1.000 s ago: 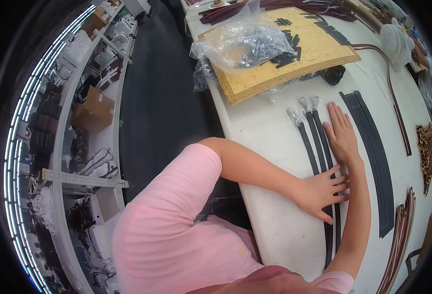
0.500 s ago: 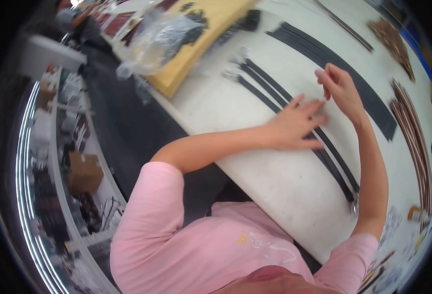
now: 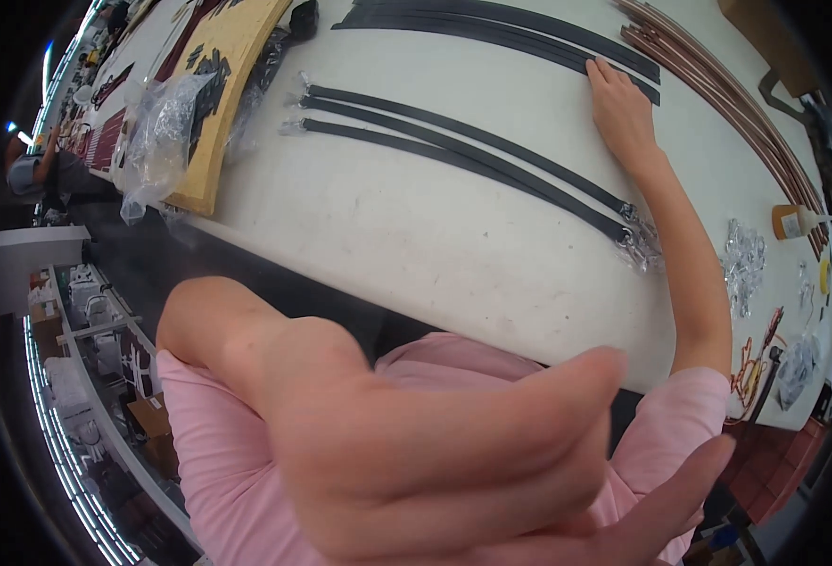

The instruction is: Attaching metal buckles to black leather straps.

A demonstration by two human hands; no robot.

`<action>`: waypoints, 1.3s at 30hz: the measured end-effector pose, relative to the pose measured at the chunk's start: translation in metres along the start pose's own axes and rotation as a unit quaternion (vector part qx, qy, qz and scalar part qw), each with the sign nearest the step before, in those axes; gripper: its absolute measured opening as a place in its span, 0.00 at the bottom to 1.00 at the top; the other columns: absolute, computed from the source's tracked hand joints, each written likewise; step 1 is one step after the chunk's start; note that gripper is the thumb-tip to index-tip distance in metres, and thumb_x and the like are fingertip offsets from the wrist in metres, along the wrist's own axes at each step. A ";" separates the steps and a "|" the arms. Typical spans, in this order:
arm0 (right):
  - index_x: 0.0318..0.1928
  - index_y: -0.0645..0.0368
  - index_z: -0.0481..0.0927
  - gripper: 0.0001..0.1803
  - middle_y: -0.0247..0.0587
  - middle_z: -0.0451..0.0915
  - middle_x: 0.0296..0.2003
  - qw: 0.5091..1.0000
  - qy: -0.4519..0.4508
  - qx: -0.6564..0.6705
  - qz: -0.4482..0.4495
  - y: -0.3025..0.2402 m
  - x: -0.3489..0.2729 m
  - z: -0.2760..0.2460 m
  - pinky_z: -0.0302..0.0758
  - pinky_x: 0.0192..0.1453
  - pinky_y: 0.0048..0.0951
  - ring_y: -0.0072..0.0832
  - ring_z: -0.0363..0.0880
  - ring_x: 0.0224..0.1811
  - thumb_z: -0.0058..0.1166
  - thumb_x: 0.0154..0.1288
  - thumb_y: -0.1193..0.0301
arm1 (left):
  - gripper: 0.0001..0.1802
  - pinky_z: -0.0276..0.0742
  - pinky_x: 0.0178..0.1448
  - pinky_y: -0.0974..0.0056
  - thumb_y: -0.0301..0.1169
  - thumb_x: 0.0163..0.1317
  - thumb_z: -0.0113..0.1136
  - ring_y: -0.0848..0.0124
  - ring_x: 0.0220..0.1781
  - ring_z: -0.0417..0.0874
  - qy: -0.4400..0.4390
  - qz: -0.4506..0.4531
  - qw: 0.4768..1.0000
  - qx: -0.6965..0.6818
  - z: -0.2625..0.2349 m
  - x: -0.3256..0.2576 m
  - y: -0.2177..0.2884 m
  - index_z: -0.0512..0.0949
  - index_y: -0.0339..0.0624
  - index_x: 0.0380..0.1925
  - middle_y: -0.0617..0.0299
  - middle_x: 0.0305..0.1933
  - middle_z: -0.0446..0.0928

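Close in front of me, my left hand [image 3: 435, 462] is raised, large in view, its fingers apart and nothing seen in it. Farther off, my right hand [image 3: 621, 108] rests its fingertips on the right end of the flat dark strips [image 3: 491, 33] at the back of the table; its thumb is hidden. Several narrower black straps [image 3: 453, 146] lie nearer me on the white tabletop. Clear plastic wraps their ends, with one wrapped bundle [image 3: 640, 247] below my right wrist. Neither hand touches these straps.
A yellow board [image 3: 210, 174] with crumpled clear plastic [image 3: 156, 141] and small dark pieces stands at left. Brown rods [image 3: 727, 113] run along the right side, near an amber bottle [image 3: 789, 222]. Shelves [image 3: 86, 358] stand beyond the table's left edge.
My left hand has lifted off the black straps and come up close to me. My right hand has gone from mid-air to the flat dark strips. The view has turned toward the right.
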State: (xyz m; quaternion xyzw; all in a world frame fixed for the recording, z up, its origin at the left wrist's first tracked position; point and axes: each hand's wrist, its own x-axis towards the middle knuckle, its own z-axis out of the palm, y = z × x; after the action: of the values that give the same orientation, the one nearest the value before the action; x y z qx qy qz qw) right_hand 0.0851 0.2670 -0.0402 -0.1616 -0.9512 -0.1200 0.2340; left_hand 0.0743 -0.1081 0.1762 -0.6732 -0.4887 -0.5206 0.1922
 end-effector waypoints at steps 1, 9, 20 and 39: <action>0.59 0.66 0.77 0.22 0.48 0.78 0.63 1.000 0.004 -0.023 -0.016 -0.010 0.004 -0.003 0.83 0.54 0.37 0.39 0.81 0.58 0.51 0.64 0.78 | 0.09 0.71 0.31 0.67 0.38 0.52 0.67 0.77 0.25 0.77 0.019 -0.001 1.000 0.014 0.014 0.002 0.009 0.78 0.48 0.27 0.70 0.28 0.77; 0.49 0.59 0.78 0.12 0.46 0.80 0.44 0.996 -0.020 0.091 0.018 -0.006 -0.011 -0.033 0.80 0.52 0.40 0.41 0.82 0.47 0.52 0.65 0.78 | 0.08 0.68 0.27 0.70 0.35 0.50 0.65 0.78 0.21 0.72 0.059 0.111 0.991 -0.051 0.008 -0.012 0.007 0.79 0.50 0.30 0.72 0.23 0.72; 0.46 0.63 0.73 0.06 0.38 0.79 0.36 0.811 -0.236 0.531 0.072 -0.037 -0.006 -0.140 0.77 0.43 0.26 0.22 0.77 0.36 0.50 0.73 0.75 | 0.30 0.67 0.70 0.50 0.18 0.64 0.59 0.60 0.53 0.83 -0.084 -0.066 0.974 0.201 0.054 -0.077 -0.134 0.72 0.43 0.67 0.58 0.52 0.81; 0.51 0.60 0.80 0.11 0.45 0.84 0.39 0.919 -0.149 0.365 0.011 -0.113 -0.064 -0.203 0.78 0.49 0.39 0.41 0.83 0.45 0.58 0.70 0.71 | 0.20 0.76 0.36 0.58 0.28 0.54 0.68 0.62 0.36 0.79 -0.334 -0.198 0.921 0.009 0.001 -0.133 -0.130 0.83 0.49 0.49 0.61 0.31 0.72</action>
State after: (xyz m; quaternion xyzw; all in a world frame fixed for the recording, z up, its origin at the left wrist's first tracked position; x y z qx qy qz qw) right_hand 0.1801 0.0857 0.0866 -0.0920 -0.9510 0.2634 0.1332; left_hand -0.0345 -0.1100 0.0247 -0.6960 -0.6523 -0.2883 -0.0832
